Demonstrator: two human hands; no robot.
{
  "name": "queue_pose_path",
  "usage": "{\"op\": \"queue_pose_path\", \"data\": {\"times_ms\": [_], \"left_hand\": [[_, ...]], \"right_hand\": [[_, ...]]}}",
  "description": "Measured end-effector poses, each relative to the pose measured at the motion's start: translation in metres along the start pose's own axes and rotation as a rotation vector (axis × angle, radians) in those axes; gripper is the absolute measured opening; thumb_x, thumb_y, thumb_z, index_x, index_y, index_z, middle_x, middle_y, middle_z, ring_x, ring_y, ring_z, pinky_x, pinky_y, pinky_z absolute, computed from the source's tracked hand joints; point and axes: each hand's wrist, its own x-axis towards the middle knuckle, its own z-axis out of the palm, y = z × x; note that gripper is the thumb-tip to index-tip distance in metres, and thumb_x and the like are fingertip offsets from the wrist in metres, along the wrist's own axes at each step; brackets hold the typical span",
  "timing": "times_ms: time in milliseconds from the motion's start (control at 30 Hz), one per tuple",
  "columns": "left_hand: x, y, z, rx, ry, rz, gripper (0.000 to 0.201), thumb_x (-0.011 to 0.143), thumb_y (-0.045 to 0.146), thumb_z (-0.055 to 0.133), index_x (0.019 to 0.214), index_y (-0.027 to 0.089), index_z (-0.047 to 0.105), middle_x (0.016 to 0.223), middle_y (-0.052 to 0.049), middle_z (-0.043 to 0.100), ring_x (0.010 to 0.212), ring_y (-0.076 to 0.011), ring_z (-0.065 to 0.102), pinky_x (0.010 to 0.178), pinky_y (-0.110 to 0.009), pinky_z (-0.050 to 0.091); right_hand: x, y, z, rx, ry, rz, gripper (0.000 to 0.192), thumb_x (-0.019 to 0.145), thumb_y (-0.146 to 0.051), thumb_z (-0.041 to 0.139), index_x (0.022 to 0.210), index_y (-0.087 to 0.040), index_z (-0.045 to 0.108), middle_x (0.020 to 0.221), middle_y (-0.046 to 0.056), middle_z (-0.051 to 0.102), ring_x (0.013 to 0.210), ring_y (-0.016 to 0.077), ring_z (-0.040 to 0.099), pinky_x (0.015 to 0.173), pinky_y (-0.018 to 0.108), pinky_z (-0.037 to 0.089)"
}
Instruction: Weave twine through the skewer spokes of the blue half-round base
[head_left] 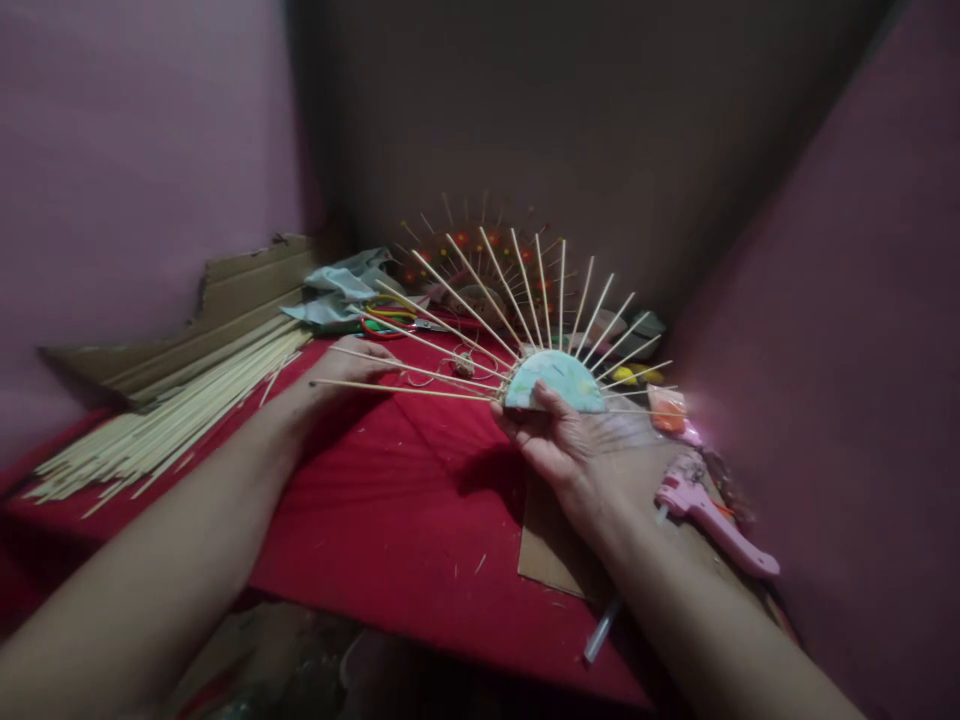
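Spreading over the middle of the red surface, thin sticks fan out from the curved edge of a pale blue-green half-disc. The right hand has its grip closed on the half-disc, thumb across the front near the straight lower edge. The left hand's fingertips meet a stick on the left side; whether that grip is pinched, I cannot tell. Between the forearms, cloth lies open to the front edge, with only small scraps. Room narrows at left beside a stick bundle and at right beside flat cardboard. Counted: one half-disc, roughly seventeen fanned sticks, one pink glue gun, one clear glue stick near the front edge; the bundle is too dense to count.
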Motion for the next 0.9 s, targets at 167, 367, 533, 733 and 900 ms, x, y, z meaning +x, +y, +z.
{"op": "queue_pose_path", "data": {"times_ms": [167,367,533,733,900], "left_hand": [[0.009,-0.001,0.017,0.109,0.057,0.042,0.028,0.066,0.039,0.058,0.071,0.013,0.069,0.067,-0.005,0.064,0.061,-0.0167,0.054,0.055,-0.026,0.039],[0.008,0.003,0.02,0.186,0.145,0.057,0.03,0.069,0.037,0.057,0.078,0.011,0.07,0.064,-0.005,0.064,0.061,-0.0162,0.053,0.057,-0.025,0.038],[0.005,0.004,0.021,0.181,0.127,0.068,0.03,0.072,0.036,0.057,0.081,0.011,0.071,0.068,-0.004,0.066,0.067,-0.0165,0.056,0.06,-0.024,0.039],[0.006,0.003,0.023,0.148,0.161,0.053,0.036,0.072,0.04,0.056,0.085,0.01,0.07,0.073,-0.005,0.067,0.068,-0.0162,0.056,0.06,-0.024,0.04],[0.007,0.005,0.02,0.136,0.152,0.01,0.033,0.068,0.041,0.058,0.079,0.012,0.07,0.073,-0.005,0.068,0.068,-0.0182,0.058,0.058,-0.024,0.042]], "right_hand": [[-0.013,0.013,0.008,-0.02,-0.101,0.139,0.012,0.071,-0.011,0.059,0.079,-0.019,0.057,0.07,-0.001,0.067,0.066,0.0159,0.062,0.081,0.051,0.05],[-0.018,0.023,0.005,-0.083,-0.163,0.375,0.014,0.073,-0.014,0.057,0.086,-0.017,0.056,0.071,0.002,0.068,0.07,0.0191,0.064,0.083,0.056,0.046],[-0.022,0.024,0.007,-0.095,-0.229,0.401,0.01,0.075,-0.014,0.052,0.084,-0.017,0.054,0.072,0.003,0.068,0.07,0.0192,0.064,0.082,0.057,0.046],[-0.023,0.024,0.008,-0.108,-0.227,0.422,0.009,0.073,-0.012,0.054,0.08,-0.018,0.052,0.07,0.0,0.067,0.063,0.0173,0.063,0.08,0.058,0.047],[-0.019,0.024,0.003,-0.159,-0.234,0.437,0.011,0.073,-0.014,0.054,0.084,-0.016,0.054,0.069,0.002,0.067,0.064,0.0192,0.064,0.078,0.056,0.049]]}}
